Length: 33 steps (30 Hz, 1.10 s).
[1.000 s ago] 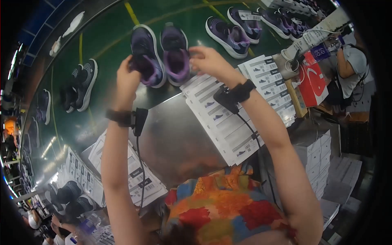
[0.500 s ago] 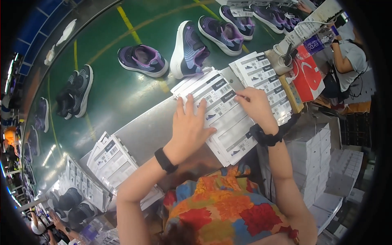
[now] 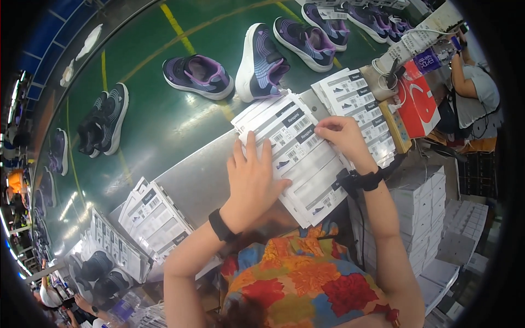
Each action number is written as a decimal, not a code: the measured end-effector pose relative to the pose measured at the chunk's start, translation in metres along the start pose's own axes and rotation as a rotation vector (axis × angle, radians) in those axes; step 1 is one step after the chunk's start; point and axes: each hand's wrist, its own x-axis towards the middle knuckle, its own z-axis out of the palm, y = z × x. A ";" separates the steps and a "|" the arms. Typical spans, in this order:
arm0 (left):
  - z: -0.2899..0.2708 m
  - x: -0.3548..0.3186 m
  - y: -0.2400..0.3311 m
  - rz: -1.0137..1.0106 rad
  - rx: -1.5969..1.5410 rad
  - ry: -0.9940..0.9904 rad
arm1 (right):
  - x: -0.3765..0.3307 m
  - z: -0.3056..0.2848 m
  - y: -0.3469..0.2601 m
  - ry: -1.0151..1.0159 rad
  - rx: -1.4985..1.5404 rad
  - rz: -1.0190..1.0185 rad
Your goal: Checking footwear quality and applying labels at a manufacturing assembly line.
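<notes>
A thick stack of white label sheets [image 3: 306, 169], printed with black-ended shoe labels, lies in front of me on the metal edge of the bench. My left hand [image 3: 252, 183] rests flat on its left side with the fingers spread. At the right edge, the thumb and forefinger of my right hand [image 3: 345, 139] pinch together at the end of a label [image 3: 307, 134]. Just beyond the stack, a dark blue and purple sneaker [image 3: 261, 65] leans on its side with its white sole showing. To its left sits another sneaker [image 3: 198, 77], upright.
More sneakers [image 3: 306, 44] stand along the green conveyor belt [image 3: 147, 120]. A second label stack [image 3: 350, 104] lies right, beside a red shoebox [image 3: 418, 106]. Other label sheets [image 3: 156, 216] lie left. White boxes [image 3: 415, 218] are piled at lower right. A co-worker [image 3: 473, 82] sits at far right.
The whole view has shifted a little. My right thumb and forefinger stay at the label's end, with the hand turned slightly outward. My left hand still lies on the stack.
</notes>
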 end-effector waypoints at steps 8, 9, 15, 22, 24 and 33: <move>-0.001 0.011 -0.002 0.008 -0.074 0.008 | -0.023 0.010 -0.020 0.168 -0.707 -0.707; -0.003 0.015 0.000 -0.002 -0.051 -0.041 | -0.035 0.011 -0.030 0.137 -0.758 -0.770; -0.042 0.036 -0.011 0.102 0.021 -0.422 | -0.097 -0.022 -0.037 0.318 -0.479 -1.259; -0.019 0.137 -0.013 0.394 0.160 0.081 | -0.091 -0.036 -0.052 0.597 -0.003 -0.890; 0.009 0.166 -0.026 0.308 0.407 0.023 | -0.080 -0.031 -0.057 0.574 0.121 -0.851; -0.020 0.130 -0.048 0.233 -0.201 0.209 | 0.062 -0.030 -0.041 0.461 0.434 -0.608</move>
